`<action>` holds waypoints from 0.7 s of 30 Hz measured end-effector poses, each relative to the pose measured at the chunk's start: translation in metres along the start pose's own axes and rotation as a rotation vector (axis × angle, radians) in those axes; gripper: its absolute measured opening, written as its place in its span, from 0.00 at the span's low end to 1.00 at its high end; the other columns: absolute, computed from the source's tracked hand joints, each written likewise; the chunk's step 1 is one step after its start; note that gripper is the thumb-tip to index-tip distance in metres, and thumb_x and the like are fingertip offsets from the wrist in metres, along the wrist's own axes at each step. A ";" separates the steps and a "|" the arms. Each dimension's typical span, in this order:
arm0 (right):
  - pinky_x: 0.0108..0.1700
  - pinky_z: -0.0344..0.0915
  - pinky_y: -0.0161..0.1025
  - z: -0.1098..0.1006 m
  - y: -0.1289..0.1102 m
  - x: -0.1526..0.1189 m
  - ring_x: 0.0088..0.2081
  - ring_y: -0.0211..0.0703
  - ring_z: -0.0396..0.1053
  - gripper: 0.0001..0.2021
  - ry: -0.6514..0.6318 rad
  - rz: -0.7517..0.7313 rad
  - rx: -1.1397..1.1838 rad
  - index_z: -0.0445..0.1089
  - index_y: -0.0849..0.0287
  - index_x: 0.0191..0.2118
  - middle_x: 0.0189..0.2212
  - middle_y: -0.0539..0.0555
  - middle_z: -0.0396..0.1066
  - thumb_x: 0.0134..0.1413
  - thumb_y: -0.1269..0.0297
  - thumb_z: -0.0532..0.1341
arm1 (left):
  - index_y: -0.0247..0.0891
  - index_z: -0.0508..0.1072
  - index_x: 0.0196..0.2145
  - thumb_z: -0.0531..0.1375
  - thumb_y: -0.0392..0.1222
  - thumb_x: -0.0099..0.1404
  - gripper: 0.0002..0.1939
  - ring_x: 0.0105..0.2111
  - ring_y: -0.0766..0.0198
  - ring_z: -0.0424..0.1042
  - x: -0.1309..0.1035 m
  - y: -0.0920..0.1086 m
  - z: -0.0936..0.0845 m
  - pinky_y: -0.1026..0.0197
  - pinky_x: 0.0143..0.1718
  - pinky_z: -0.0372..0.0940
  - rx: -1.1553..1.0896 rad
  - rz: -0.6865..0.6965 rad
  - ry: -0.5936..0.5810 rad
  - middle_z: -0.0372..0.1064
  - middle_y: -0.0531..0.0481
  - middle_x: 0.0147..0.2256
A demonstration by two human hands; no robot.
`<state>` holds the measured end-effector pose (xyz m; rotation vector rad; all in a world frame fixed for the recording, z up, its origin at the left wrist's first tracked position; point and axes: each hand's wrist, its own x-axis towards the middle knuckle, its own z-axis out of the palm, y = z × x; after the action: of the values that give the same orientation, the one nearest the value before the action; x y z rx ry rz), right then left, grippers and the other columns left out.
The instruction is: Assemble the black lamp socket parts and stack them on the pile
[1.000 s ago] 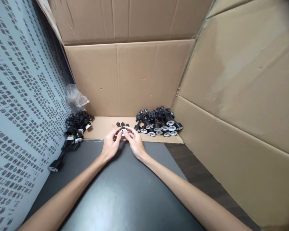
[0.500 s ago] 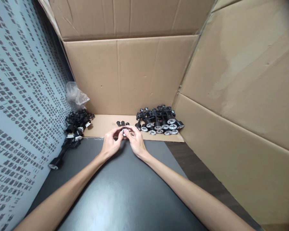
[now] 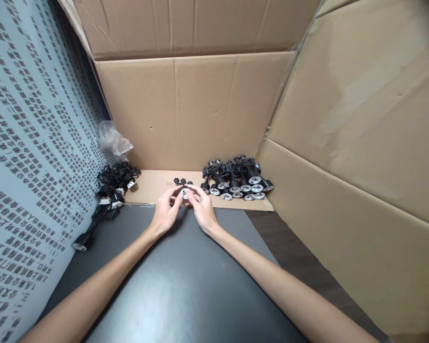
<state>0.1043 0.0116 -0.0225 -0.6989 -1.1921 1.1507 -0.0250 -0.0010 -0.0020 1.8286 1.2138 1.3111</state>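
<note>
Between my left hand (image 3: 166,209) and my right hand (image 3: 202,207) is a black part with a white round end (image 3: 185,193), its white face turned toward me. Both hands are closed round it from either side, thumbs at the face and fingers wrapped behind. Just beyond my fingertips, several small black knobs (image 3: 183,181) stick up; I cannot tell whether they belong to the held part. Most of its black body is hidden by my fingers.
Several similar black parts with round pale ends (image 3: 234,178) are stacked at the right on a cardboard strip (image 3: 153,183). To the left lies a tangled black pile (image 3: 116,181) below a clear plastic bag (image 3: 113,140). Cardboard walls (image 3: 214,109) enclose the back and right of the dark mat (image 3: 186,286).
The held part has tilted slightly, so more of its white face shows, and the knobs behind stand a little higher. My hands have barely moved.
</note>
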 end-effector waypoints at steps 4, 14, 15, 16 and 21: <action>0.40 0.75 0.42 0.000 0.001 0.000 0.41 0.46 0.74 0.20 0.012 0.003 -0.014 0.71 0.57 0.47 0.45 0.58 0.74 0.54 0.49 0.63 | 0.36 0.71 0.53 0.55 0.52 0.68 0.22 0.41 0.57 0.76 -0.001 0.000 -0.001 0.55 0.45 0.71 -0.003 0.006 -0.007 0.72 0.41 0.51; 0.40 0.74 0.42 -0.004 0.007 0.002 0.42 0.47 0.73 0.18 0.002 -0.080 -0.223 0.73 0.54 0.48 0.46 0.58 0.69 0.58 0.49 0.60 | 0.36 0.70 0.51 0.55 0.53 0.68 0.21 0.38 0.58 0.76 -0.001 -0.003 -0.001 0.54 0.43 0.71 -0.010 0.025 -0.043 0.74 0.42 0.45; 0.38 0.74 0.42 -0.004 0.006 0.001 0.41 0.46 0.72 0.18 0.008 -0.083 -0.229 0.73 0.54 0.47 0.45 0.58 0.69 0.58 0.49 0.60 | 0.36 0.70 0.50 0.55 0.53 0.68 0.21 0.38 0.58 0.76 -0.001 -0.003 -0.001 0.54 0.43 0.72 -0.006 0.026 -0.043 0.74 0.42 0.45; 0.37 0.74 0.41 -0.004 0.006 0.001 0.40 0.46 0.72 0.18 0.012 -0.085 -0.233 0.73 0.54 0.47 0.45 0.58 0.69 0.58 0.49 0.59 | 0.36 0.70 0.50 0.55 0.52 0.68 0.20 0.37 0.58 0.76 -0.001 -0.003 -0.001 0.54 0.43 0.72 0.000 0.027 -0.042 0.74 0.42 0.44; 0.40 0.74 0.41 -0.003 0.002 0.000 0.41 0.46 0.72 0.17 -0.013 -0.090 -0.242 0.72 0.54 0.47 0.45 0.57 0.69 0.59 0.50 0.59 | 0.36 0.70 0.51 0.55 0.52 0.68 0.20 0.38 0.58 0.76 -0.001 -0.001 0.000 0.54 0.43 0.71 0.003 0.022 -0.026 0.74 0.42 0.45</action>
<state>0.1065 0.0130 -0.0251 -0.8118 -1.3745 0.9463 -0.0253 -0.0011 -0.0031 1.8604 1.1863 1.2937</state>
